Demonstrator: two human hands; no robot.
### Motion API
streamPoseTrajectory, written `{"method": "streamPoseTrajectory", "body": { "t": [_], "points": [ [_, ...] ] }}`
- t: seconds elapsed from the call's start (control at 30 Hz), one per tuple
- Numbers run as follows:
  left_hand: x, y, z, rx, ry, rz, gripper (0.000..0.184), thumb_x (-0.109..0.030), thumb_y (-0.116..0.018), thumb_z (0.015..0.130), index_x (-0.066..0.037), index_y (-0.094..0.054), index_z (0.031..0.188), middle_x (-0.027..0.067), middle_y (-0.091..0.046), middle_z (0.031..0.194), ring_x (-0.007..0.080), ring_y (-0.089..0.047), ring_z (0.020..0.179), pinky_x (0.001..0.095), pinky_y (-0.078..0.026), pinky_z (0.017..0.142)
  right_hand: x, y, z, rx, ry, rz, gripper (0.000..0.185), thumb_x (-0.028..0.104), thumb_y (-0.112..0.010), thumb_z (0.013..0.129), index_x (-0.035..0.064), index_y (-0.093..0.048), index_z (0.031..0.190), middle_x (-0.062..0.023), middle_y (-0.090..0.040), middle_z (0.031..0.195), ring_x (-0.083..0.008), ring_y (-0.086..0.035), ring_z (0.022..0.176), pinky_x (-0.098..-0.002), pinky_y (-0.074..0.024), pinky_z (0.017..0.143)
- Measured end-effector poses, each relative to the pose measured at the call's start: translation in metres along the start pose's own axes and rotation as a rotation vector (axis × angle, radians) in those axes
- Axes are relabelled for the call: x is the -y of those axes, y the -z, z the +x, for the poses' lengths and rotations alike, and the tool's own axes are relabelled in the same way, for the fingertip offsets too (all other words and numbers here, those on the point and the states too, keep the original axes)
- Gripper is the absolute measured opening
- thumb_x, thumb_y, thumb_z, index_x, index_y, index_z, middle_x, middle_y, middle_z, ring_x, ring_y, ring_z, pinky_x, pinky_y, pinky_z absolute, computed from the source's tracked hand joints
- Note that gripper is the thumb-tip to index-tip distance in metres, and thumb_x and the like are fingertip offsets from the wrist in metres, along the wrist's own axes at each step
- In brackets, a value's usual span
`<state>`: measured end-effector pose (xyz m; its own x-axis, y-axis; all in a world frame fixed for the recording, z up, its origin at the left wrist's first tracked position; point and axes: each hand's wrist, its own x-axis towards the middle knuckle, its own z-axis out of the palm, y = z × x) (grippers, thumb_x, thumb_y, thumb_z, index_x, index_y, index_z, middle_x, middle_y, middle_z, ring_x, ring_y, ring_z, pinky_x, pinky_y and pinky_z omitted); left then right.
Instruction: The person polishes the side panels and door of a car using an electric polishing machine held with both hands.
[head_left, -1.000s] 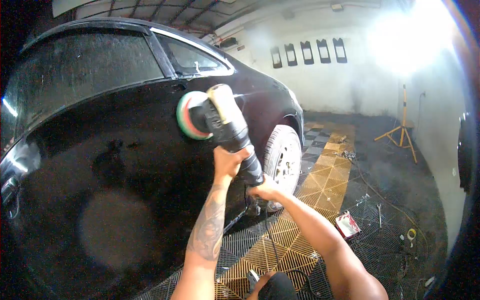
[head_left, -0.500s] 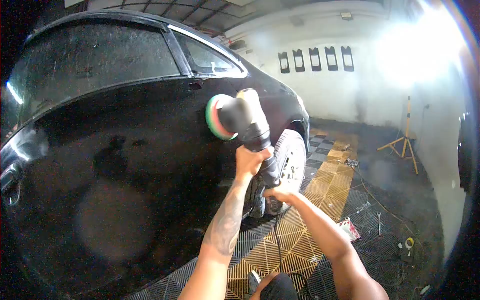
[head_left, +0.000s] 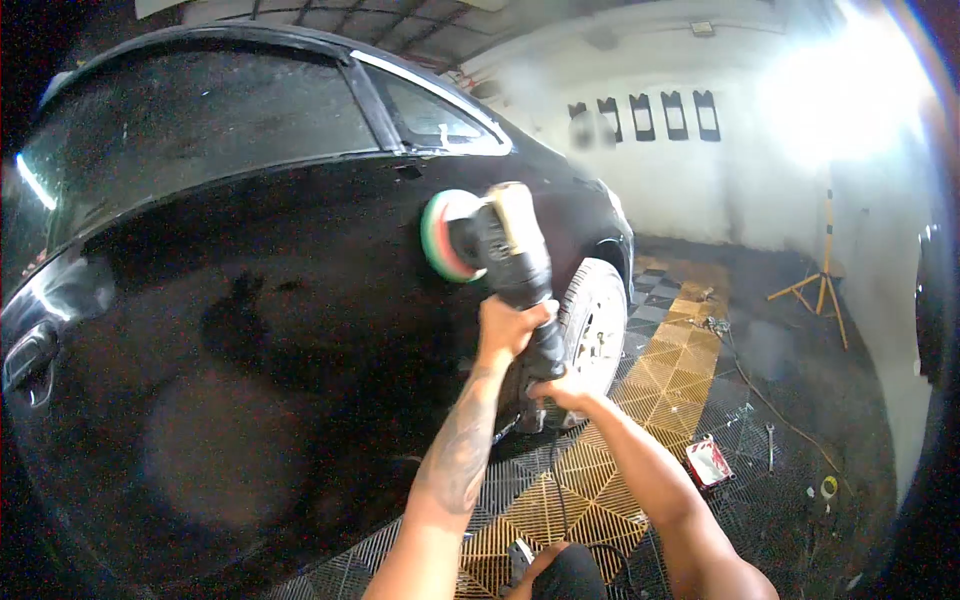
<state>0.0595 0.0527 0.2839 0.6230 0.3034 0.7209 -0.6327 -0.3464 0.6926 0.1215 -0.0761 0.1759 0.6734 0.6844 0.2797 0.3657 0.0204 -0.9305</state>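
Note:
A black and cream car polisher [head_left: 520,255] is held in both hands in front of a black car [head_left: 330,260]. My left hand [head_left: 508,328] is closed around the middle of its body. Further down, my right hand [head_left: 562,388] wraps the lower end of the handle, where a dark cord [head_left: 557,480] hangs toward the floor. The polisher's round pad [head_left: 441,236], green and red-edged with a white part, faces the rear side panel, below the small rear window. Whether the pad touches the paint I cannot tell.
Behind the polisher is the rear wheel [head_left: 600,335]. On the grated floor tiles [head_left: 640,420] lie a red and white tray [head_left: 708,463], a wrench [head_left: 770,447] and a tape roll [head_left: 829,487]. A yellow tripod [head_left: 823,285] stands under a bright lamp. A cable [head_left: 765,400] crosses the floor.
The view has shifted slightly, so the car and wall appear further right. The polisher's head has tilted a little and looks sharper; both hands keep their grip.

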Motion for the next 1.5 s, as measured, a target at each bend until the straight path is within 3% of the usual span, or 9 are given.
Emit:
{"method": "streamPoseTrajectory", "body": {
  "t": [0.13, 0.27, 0.33, 0.4, 0.5, 0.87, 1.03, 1.33, 1.5],
  "points": [
    [0.043, -0.024, 0.032, 0.034, 0.17, 0.376, 0.054, -0.046, -0.084, 0.068, 0.0, -0.076, 0.096, 0.0203, -0.076, 0.095, 0.0287, -0.075, 0.089, 0.0423, -0.057, 0.08, -0.033, 0.018, 0.021, -0.032, -0.199, -0.122, 0.02, 0.02, -0.074, 0.079, 0.0022, -0.071, 0.087, -0.0082, -0.07, 0.074, -0.0179, -0.061, 0.063, -0.0335, -0.0511, 0.065],
    [-0.073, -0.007, -0.003, -0.01, 0.138, 0.99, 0.046, -0.038, -0.085, 0.075, 0.002, -0.074, 0.098, 0.0218, -0.074, 0.089, 0.0398, -0.072, 0.092, 0.0431, -0.057, 0.083, -0.038, 0.021, 0.02, 0.028, -0.183, -0.042, 0.02, 0.022, -0.069, 0.085, 0.0041, -0.071, 0.076, -0.0087, -0.068, 0.07, -0.0202, -0.059, 0.061, -0.033, -0.0509, 0.064],
    [-0.109, 0.007, -0.005, -0.067, -0.122, 0.825, 0.043, -0.028, -0.08, 0.08, 0.002, -0.069, 0.109, 0.0235, -0.073, 0.097, 0.0383, -0.071, 0.097, 0.0423, -0.057, 0.088, -0.028, 0.013, 0.014, 0.017, -0.209, 0.007, 0.017, 0.022, -0.073, 0.08, 0.0052, -0.07, 0.076, -0.0073, -0.068, 0.069, -0.0185, -0.06, 0.061, -0.0328, -0.0504, 0.063],
    [-0.113, 0.016, 0.014, -0.277, -0.853, 0.748, 0.045, -0.02, -0.077, 0.08, 0.001, -0.061, 0.117, 0.0238, -0.068, 0.11, 0.0369, -0.068, 0.103, 0.0432, -0.055, 0.09, 0.0, -0.002, -0.003, 0.016, -0.233, 0.061, 0.017, 0.021, -0.078, 0.075, 0.0062, -0.07, 0.076, -0.0059, -0.067, 0.068, -0.0168, -0.061, 0.06, -0.0326, -0.0499, 0.062],
    [-0.143, 0.024, 0.039, -0.335, -1.082, 0.891, 0.04, -0.015, -0.077, 0.078, -0.001, -0.063, 0.113, 0.0195, -0.065, 0.117, 0.037, -0.067, 0.102, 0.0428, -0.054, 0.092, 0.012, -0.031, -0.014, -0.003, 0.013, -0.007, 0.016, 0.019, -0.079, 0.074, 0.0062, -0.07, 0.078, -0.0042, -0.068, 0.069, -0.0151, -0.062, 0.059, -0.0333, -0.0502, 0.059],
    [-0.252, 0.151, -0.004, -0.086, -0.568, 0.79, 0.019, -0.012, -0.069, 0.08, -0.001, -0.077, 0.094, 0.0109, -0.076, 0.084, 0.0161, -0.072, 0.077, 0.0299, -0.057, 0.073, 0.08, -0.169, -0.098, 0.097, 0.16, 0.041, 0.043, 0.038, -0.088, 0.076, 0.0016, -0.068, 0.086, -0.005, -0.069, 0.079, -0.0155, -0.061, 0.067, -0.0368, -0.0521, 0.067],
    [-0.302, 0.199, -0.048, -0.137, -0.487, 0.793, 0.016, -0.01, -0.068, 0.08, 0.0, -0.077, 0.089, 0.007, -0.074, 0.079, 0.0129, -0.068, 0.069, 0.0269, -0.055, 0.066, 0.062, -0.227, -0.119, 0.285, 0.435, 0.331, 0.074, 0.071, -0.052, 0.092, -0.0021, -0.063, 0.103, -0.0025, -0.064, 0.077, -0.0123, -0.059, 0.07, -0.029, -0.0498, 0.064],
    [-0.36, 0.28, -0.142, -0.156, -0.467, 0.822, 0.023, -0.011, -0.062, 0.092, 0.004, -0.069, 0.107, 0.0152, -0.072, 0.108, 0.0179, -0.07, 0.092, 0.0294, -0.054, 0.085, 0.092, -0.292, -0.145, 0.383, 0.652, 0.265, 0.058, 0.048, -0.037, 0.106, -0.0007, -0.053, 0.134, -0.016, -0.056, 0.063, -0.0269, -0.053, 0.054, -0.0421, -0.0445, 0.058],
    [-0.368, 0.293, -0.155, -0.216, -0.472, 0.66, 0.02, -0.007, -0.062, 0.091, 0.005, -0.07, 0.105, 0.0152, -0.073, 0.107, 0.0156, -0.067, 0.091, 0.0279, -0.052, 0.085, 0.107, -0.286, -0.161, 0.483, 0.596, 0.092, 0.08, 0.039, -0.067, 0.094, -0.0033, -0.03, 0.151, -0.0331, -0.064, 0.122, -0.0479, -0.064, 0.111, -0.0483, -0.0521, 0.096]
  ]
}}
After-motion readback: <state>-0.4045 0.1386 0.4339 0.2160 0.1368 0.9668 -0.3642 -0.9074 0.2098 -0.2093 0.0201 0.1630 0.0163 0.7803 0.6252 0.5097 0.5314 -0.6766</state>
